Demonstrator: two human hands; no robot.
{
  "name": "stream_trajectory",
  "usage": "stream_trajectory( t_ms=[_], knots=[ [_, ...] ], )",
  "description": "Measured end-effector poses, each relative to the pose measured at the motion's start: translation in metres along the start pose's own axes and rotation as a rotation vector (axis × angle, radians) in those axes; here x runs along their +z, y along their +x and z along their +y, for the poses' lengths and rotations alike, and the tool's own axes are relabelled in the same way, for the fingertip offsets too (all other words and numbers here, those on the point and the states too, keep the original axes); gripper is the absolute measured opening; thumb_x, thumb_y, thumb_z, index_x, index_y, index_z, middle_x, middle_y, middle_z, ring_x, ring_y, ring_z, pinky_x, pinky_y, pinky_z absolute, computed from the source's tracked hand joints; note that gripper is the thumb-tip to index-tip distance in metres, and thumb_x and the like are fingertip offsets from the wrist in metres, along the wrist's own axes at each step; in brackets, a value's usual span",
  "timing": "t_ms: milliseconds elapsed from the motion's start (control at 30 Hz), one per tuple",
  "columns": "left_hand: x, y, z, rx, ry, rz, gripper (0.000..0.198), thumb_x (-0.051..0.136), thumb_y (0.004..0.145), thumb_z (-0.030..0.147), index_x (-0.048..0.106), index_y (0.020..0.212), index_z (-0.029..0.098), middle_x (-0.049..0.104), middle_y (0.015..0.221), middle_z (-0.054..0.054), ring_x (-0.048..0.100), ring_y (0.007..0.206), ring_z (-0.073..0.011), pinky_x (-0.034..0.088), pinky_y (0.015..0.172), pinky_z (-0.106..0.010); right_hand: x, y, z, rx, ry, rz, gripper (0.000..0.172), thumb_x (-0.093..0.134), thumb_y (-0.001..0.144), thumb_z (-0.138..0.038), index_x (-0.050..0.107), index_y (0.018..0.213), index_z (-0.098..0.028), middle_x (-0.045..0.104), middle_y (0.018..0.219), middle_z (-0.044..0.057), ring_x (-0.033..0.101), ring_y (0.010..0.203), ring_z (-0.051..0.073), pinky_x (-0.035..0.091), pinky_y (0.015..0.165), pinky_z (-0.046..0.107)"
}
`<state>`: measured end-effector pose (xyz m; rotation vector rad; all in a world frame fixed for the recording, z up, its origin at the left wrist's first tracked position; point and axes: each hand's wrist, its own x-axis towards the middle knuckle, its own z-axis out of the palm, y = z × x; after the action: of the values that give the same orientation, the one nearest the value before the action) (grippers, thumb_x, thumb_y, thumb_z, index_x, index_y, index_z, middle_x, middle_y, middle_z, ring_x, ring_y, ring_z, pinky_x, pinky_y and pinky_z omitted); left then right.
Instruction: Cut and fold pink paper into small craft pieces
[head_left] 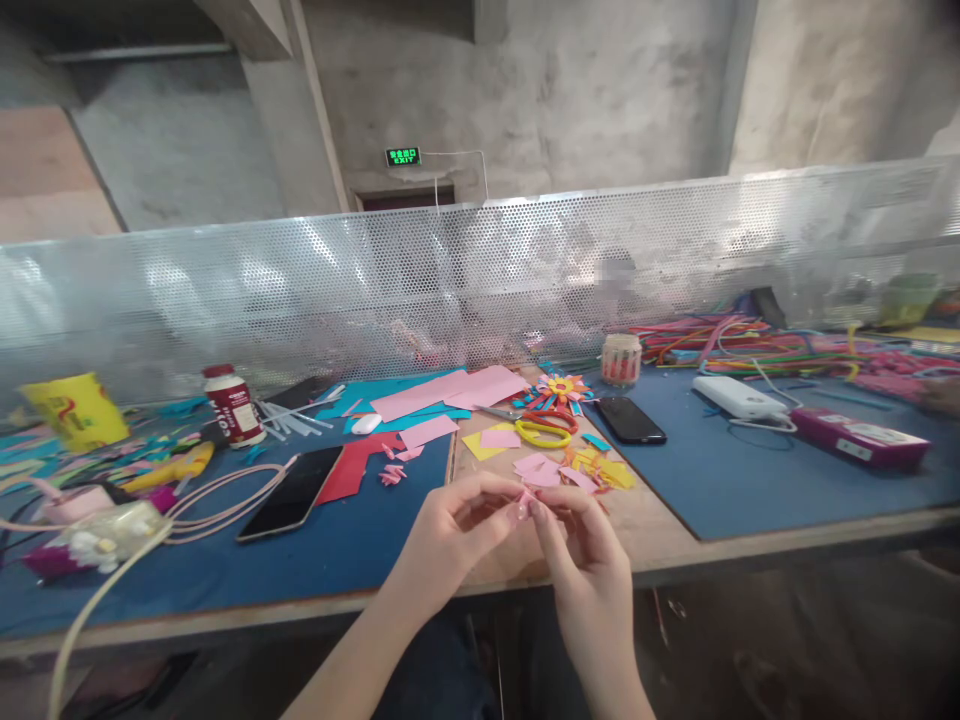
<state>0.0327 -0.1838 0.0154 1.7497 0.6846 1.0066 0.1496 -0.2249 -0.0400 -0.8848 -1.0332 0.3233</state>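
Observation:
Between the fingertips of both hands is a small piece of pink paper (526, 498), partly covered by the fingers. My left hand (469, 520) pinches it from the left, and my right hand (581, 535) pinches it from the right. Just beyond the hands lie cut pink paper pieces (537, 467) and yellow paper pieces (611, 472). Scissors with yellow and orange handles (544, 430) rest behind these. A multicoloured paper flower (561, 390) sits farther back. To the left are small folded pink pieces (392, 474) beside red paper (352, 470).
A phone (292, 492) and coiled cable (217, 495) lie left; another phone (631, 419) lies right. A dark red bottle (231, 405), a jar (621, 360), a white power bank (739, 398) and a purple box (860, 438) stand around. A perforated metal screen (300, 290) closes the back.

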Motion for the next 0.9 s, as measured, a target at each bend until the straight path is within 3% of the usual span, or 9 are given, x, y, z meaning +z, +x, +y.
stream_trajectory(
  t_ms=[267, 433, 633, 900],
  knots=[
    [0.0013, 0.0010, -0.0009, -0.048, -0.057, 0.029, 0.015, 0.064, 0.074, 0.024, 0.067, 0.087, 0.016, 0.071, 0.087, -0.006, 0.067, 0.081, -0.0175, 0.053, 0.081, -0.031, 0.0009, 0.0012, 0.0055, -0.024, -0.045, 0.046, 0.006, 0.057, 0.082, -0.024, 0.055, 0.083, -0.018, 0.057, 0.083, 0.003, 0.056, 0.081, 0.015, 0.047, 0.074, 0.031],
    [0.0011, 0.0010, -0.0022, -0.045, -0.093, 0.050, 0.013, 0.065, 0.073, 0.021, 0.067, 0.084, 0.016, 0.071, 0.088, -0.005, 0.067, 0.082, -0.0174, 0.053, 0.081, -0.030, -0.0031, 0.0044, 0.0051, -0.156, -0.231, 0.018, 0.003, 0.056, 0.082, -0.021, 0.056, 0.084, -0.019, 0.055, 0.090, 0.004, 0.052, 0.089, 0.018, 0.043, 0.081, 0.036],
    [-0.0014, 0.0015, -0.0039, 0.023, -0.050, 0.054, 0.011, 0.063, 0.075, 0.020, 0.067, 0.084, 0.016, 0.071, 0.090, -0.005, 0.066, 0.086, -0.0174, 0.052, 0.083, -0.029, -0.0068, 0.0042, 0.0048, -0.373, -0.437, 0.035, 0.013, 0.061, 0.078, -0.019, 0.058, 0.090, -0.021, 0.052, 0.095, 0.005, 0.049, 0.095, 0.021, 0.041, 0.085, 0.042],
    [-0.0036, -0.0002, -0.0065, 0.037, -0.052, 0.018, 0.013, 0.064, 0.074, 0.019, 0.067, 0.087, 0.019, 0.070, 0.091, -0.003, 0.065, 0.089, -0.0150, 0.051, 0.084, -0.025, -0.0057, 0.0000, 0.0037, -0.410, -0.470, 0.056, 0.021, 0.058, 0.079, -0.014, 0.059, 0.097, -0.024, 0.047, 0.102, 0.006, 0.046, 0.100, 0.021, 0.040, 0.087, 0.041]
  ],
)
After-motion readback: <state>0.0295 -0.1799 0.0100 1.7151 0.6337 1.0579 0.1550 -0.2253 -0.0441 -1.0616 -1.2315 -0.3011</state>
